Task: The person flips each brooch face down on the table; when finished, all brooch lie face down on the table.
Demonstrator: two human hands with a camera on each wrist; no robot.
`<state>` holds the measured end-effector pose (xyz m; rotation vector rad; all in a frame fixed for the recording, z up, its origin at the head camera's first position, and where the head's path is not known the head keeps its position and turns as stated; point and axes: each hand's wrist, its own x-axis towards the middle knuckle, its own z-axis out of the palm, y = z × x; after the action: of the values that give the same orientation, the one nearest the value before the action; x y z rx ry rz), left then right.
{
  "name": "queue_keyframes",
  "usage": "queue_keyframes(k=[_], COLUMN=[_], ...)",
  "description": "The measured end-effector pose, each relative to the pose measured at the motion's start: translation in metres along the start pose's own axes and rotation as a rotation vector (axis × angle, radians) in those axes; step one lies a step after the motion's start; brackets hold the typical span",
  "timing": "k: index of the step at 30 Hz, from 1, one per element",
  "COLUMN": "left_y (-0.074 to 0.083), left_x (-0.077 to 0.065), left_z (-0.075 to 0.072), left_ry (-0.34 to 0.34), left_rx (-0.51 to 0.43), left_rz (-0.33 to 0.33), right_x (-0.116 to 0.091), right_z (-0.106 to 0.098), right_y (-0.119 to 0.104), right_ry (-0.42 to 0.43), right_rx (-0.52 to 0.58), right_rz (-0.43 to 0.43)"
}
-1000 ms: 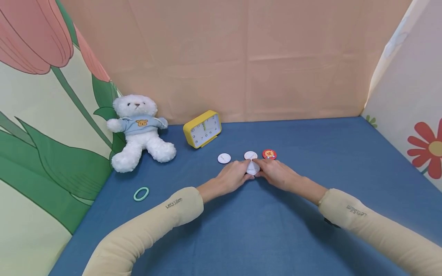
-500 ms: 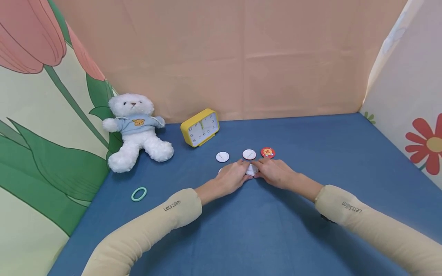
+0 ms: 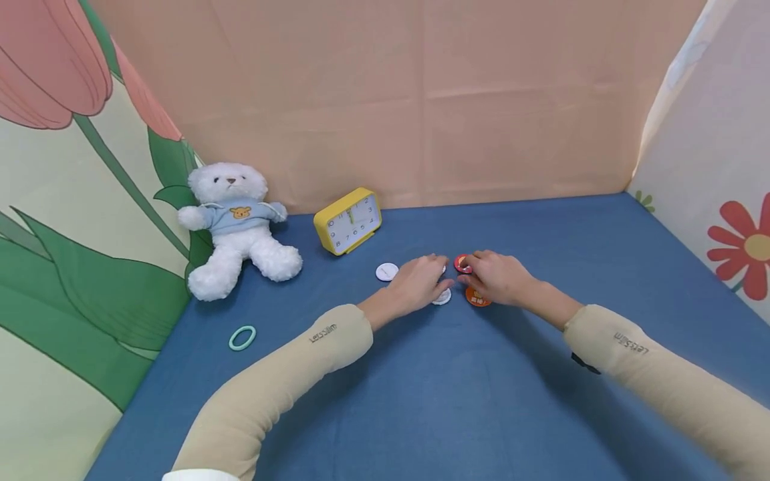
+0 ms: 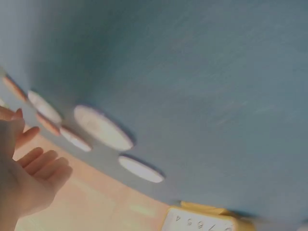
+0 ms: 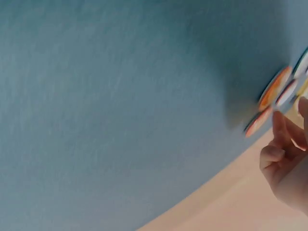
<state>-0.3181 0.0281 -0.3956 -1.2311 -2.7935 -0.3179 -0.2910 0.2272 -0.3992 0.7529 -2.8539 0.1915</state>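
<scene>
Round flat badges lie on the blue cloth. In the head view my left hand (image 3: 418, 284) hovers over the middle of the group, its fingers loosely bent and holding nothing. It partly covers a near white badge (image 3: 442, 298) and one behind it. My right hand (image 3: 496, 275) is at the right end, fingertips at the red badge (image 3: 462, 262), with an orange badge (image 3: 478, 297) under its thumb side. Whether the fingertips touch the red badge cannot be told. Another white badge (image 3: 387, 272) lies left of the hands. The left wrist view shows a large white badge (image 4: 103, 127), hidden in the head view.
A yellow clock (image 3: 347, 222) stands behind the badges. A white teddy bear (image 3: 240, 230) in a blue top sits at the back left. A mint-green ring (image 3: 242, 338) lies at the left. A peach curtain (image 3: 421, 100) closes off the back.
Both hands have left the near middle white badge, moved apart and reached farther back. The orange badge has come into sight, and my right hand is now at the red one.
</scene>
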Motion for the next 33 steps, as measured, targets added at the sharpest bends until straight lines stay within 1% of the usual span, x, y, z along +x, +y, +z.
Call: queue_keyframes(k=[3, 6, 8, 10, 13, 16, 19, 23, 26, 29, 33], left_y=[0.0, 0.002, 0.005, 0.008, 0.01, 0.011, 0.012, 0.014, 0.014, 0.013, 0.013], left_x=[0.018, 0.035, 0.045, 0.053, 0.06, 0.063, 0.063, 0.064, 0.064, 0.062, 0.061], left_z=[0.003, 0.01, 0.014, 0.016, 0.016, 0.016, 0.018, 0.021, 0.025, 0.029, 0.033], left_ry=[-0.026, -0.071, -0.106, -0.137, -0.178, -0.212, -0.22, -0.175, -0.145, -0.137, -0.126], left_rx=[0.06, 0.119, 0.13, 0.126, 0.113, 0.11, 0.116, 0.108, 0.11, 0.131, 0.18], left_rz=[-0.065, -0.114, -0.116, -0.105, -0.12, -0.156, -0.152, -0.116, -0.112, -0.112, -0.083], right_x=[0.006, 0.012, 0.015, 0.018, 0.021, 0.023, 0.021, 0.014, 0.011, 0.01, 0.009], right_z=[-0.001, -0.002, -0.001, -0.002, -0.003, -0.004, -0.004, -0.002, 0.002, 0.006, 0.011], right_y=[0.011, 0.022, 0.028, 0.033, 0.038, 0.04, 0.041, 0.042, 0.043, 0.043, 0.044], right_ry=[-0.048, -0.144, -0.223, -0.283, -0.313, -0.297, -0.267, -0.207, -0.167, -0.142, -0.108], right_rx=[-0.014, -0.015, -0.01, -0.003, 0.022, 0.038, 0.033, 0.013, 0.018, 0.036, 0.009], right_rz=[0.047, 0.099, 0.146, 0.173, 0.185, 0.163, 0.161, 0.158, 0.12, 0.083, 0.063])
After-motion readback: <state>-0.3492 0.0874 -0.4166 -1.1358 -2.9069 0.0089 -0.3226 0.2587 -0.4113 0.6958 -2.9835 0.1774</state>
